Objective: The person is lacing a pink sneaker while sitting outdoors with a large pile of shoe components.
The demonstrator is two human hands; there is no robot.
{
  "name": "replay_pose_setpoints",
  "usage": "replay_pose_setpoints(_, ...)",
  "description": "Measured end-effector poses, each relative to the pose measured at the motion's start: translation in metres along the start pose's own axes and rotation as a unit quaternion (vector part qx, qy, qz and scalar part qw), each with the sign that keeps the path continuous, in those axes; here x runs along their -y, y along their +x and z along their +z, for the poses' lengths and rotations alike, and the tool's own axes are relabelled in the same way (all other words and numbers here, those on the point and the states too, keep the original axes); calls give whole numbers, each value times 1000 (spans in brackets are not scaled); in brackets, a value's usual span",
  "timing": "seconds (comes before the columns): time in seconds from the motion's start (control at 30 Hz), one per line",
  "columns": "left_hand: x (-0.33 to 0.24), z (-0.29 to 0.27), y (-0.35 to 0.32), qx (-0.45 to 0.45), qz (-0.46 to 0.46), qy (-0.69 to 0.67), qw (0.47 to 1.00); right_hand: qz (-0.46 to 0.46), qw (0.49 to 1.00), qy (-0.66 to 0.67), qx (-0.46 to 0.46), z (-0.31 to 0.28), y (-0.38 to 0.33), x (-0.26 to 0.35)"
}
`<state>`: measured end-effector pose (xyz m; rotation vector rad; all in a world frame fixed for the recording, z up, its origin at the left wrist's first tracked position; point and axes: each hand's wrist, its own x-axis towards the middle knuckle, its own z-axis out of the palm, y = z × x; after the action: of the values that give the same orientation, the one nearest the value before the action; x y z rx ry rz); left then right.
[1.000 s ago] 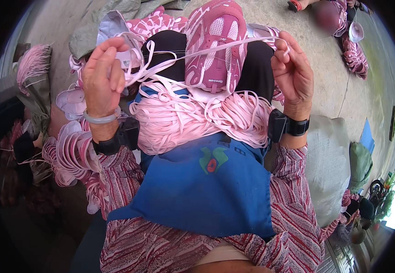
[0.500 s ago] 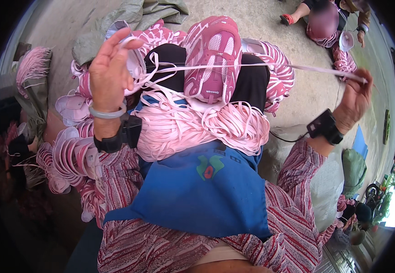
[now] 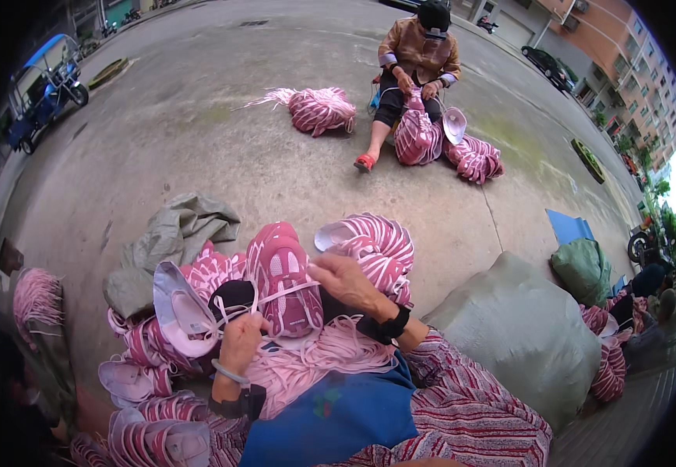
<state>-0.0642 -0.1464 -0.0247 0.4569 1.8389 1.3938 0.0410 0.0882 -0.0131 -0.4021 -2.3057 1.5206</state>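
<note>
A pink-and-white shoe upper (image 3: 277, 261), at the end of a stack, stands between my knees. A flat pale pink shoelace (image 3: 290, 291) crosses its front. My left hand (image 3: 240, 344) is closed low at the shoe's left side, pinching the lace, which bends up in a loop there. At the shoe's right side is my right hand (image 3: 347, 283), fingers bent toward the upper, on the lace's other end; its fingertips are partly hidden. Across my lap, on a blue apron (image 3: 338, 412), lies a thick heap of pink laces (image 3: 315, 362).
Stacked pink uppers (image 3: 147, 381) lie at my left, and another stack (image 3: 377, 241) beyond my right hand. A grey-green cloth (image 3: 170, 241) lies ahead left. A large grey sack (image 3: 517, 327) stands at my right. Farther off, a seated person (image 3: 420, 54) handles pink uppers.
My hands have come down from wide apart, with the lace stretched between them, to either side of the shoe. The view has tilted up, showing more of the yard.
</note>
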Motion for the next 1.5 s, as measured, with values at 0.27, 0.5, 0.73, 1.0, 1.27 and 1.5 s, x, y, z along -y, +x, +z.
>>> replay_pose_setpoints(0.27,52,40,-17,94,-60,12,994,-42,968,-243,55,37,-22,-7)
replay_pose_setpoints(0.5,53,55,-26,-10,-173,-338,925,-6,951,-300,69,41,-30,-12)
replay_pose_setpoints(0.73,58,59,-24,34,-169,-430,886,-47,970,-228,74,42,-27,-33)
replay_pose_setpoints(1.0,55,72,-1,112,-202,-463,856,12,966,-238,104,40,-30,-29)
replay_pose_setpoints(1.27,54,57,-11,116,-235,-462,847,-21,987,-114,112,26,-33,-38)
replay_pose_setpoints(1.5,35,18,-29,77,-123,-260,955,62,989,-115,63,-4,-27,-32)
